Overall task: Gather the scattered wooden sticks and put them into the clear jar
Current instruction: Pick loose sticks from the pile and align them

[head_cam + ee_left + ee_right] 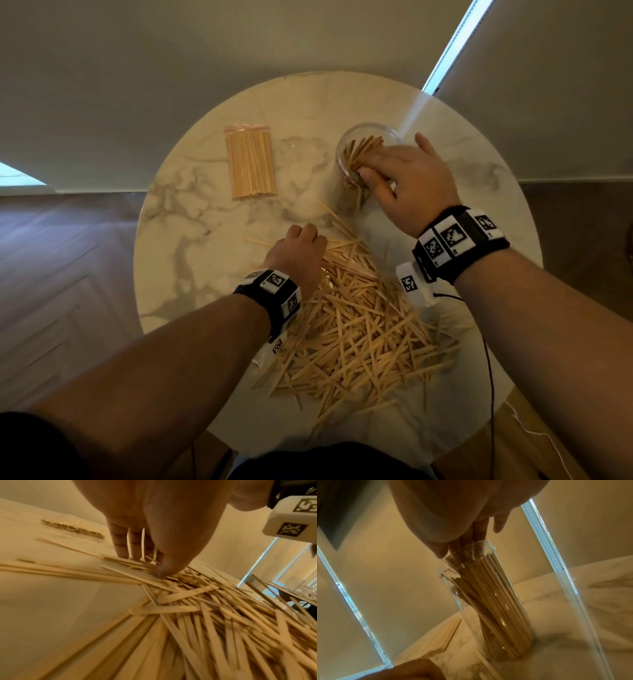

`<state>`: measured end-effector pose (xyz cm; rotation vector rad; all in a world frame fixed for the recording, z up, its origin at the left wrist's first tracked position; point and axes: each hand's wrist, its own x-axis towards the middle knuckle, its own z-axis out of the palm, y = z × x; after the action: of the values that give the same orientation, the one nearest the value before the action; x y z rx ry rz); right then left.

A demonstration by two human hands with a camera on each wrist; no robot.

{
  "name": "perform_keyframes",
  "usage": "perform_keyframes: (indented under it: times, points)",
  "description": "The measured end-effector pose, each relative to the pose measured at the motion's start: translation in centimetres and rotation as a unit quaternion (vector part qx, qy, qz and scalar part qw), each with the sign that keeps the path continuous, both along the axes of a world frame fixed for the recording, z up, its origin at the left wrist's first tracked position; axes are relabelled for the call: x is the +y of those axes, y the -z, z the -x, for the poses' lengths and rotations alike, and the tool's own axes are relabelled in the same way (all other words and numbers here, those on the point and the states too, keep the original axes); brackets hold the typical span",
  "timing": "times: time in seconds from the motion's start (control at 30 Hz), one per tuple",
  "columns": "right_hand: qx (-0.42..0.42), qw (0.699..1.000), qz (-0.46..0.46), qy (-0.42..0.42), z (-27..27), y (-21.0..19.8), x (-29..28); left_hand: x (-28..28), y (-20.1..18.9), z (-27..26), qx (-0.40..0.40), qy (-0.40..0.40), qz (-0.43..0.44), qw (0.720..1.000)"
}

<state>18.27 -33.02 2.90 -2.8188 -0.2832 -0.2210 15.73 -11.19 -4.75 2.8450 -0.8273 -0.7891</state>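
Observation:
A loose pile of flat wooden sticks [359, 325] covers the near middle of the round marble table [205, 240]. At the pile's far edge my left hand [305, 233] is curled down, fingers and thumb [154, 563] pinching a few sticks [214, 615] against the tabletop. The clear jar [342, 150] stands upright at the back right, packed with sticks almost to its rim [488, 601]. My right hand [364, 171] hovers over its mouth, thumb and fingertips [452, 549] closing together on the stick tops at the rim.
A sealed plastic bag of sticks [250, 162] lies flat at the back left, also in the left wrist view [73, 529]. Bare marble lies left of the pile. Beyond the table edge are a wood floor, walls and bright window strips.

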Motion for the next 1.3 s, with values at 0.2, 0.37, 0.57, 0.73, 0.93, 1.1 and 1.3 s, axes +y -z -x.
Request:
perform_keyframes:
  times: [0.2,0.37,0.57,0.73,0.93,1.1,1.3]
  points:
    - [-0.11,0.991,-0.077,0.017,2.4,-1.3,-0.6,1.8,-0.4,0.8,0.025,-0.041,0.082,0.995]
    - [0.189,0.975,-0.035,0.112,6.6,2.7,-1.1,6.2,-0.4,3.2,-0.024,-0.261,0.054,0.964]
    - [0.351,0.933,0.068,0.039,5.9,6.4,2.6,6.1,0.5,4.1,0.003,-0.277,-0.002,0.961]
    - [0.34,0.937,0.071,-0.041,6.0,6.5,4.3,4.3,0.5,5.0,0.016,-0.282,0.057,0.958]
    - [0.332,0.937,0.104,-0.039,6.4,6.5,1.9,6.4,0.1,7.3,0.02,-0.388,0.015,0.921]
    - [0.302,0.941,0.121,-0.091,7.2,5.9,3.6,5.1,0.3,8.5,0.023,-0.401,0.077,0.913]
    - [0.303,0.949,0.082,-0.039,5.1,5.9,6.2,5.8,1.1,8.1,-0.006,-0.447,0.107,0.888]
